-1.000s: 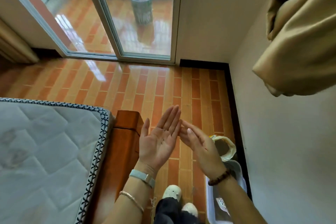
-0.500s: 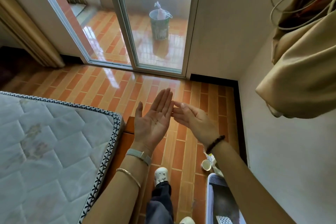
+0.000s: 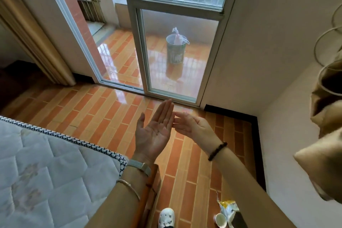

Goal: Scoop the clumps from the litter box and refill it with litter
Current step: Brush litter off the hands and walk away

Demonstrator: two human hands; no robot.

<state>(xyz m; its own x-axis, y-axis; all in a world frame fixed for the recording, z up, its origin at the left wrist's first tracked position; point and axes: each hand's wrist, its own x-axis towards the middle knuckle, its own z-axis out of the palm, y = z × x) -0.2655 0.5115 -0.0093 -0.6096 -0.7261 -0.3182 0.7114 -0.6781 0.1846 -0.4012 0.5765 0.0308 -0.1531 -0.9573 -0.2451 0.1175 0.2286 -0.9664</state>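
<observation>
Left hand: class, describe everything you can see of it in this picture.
The left hand is held up, palm facing the camera, fingers straight and together, thumb apart. It holds nothing. Fingertips of the right hand appear to touch its little-finger edge. A grey wristband circles the wrist, a thin bangle the forearm; tiled floor lies below.

Daylight enters through the glass door (image 3: 177, 57) on the far side, so the room is bright and evenly lit. White glare lies on the glossy floor (image 3: 103, 116) at the door threshold and on the balcony tiles beyond. Shadows are soft, and the darkest area is at the left edge. The left hand (image 3: 153, 131) is sharp, with an evenly lit palm. The fabric (image 3: 322, 163) at the right edge is out of focus. Straight door frames lean and bow toward the edges.
</observation>
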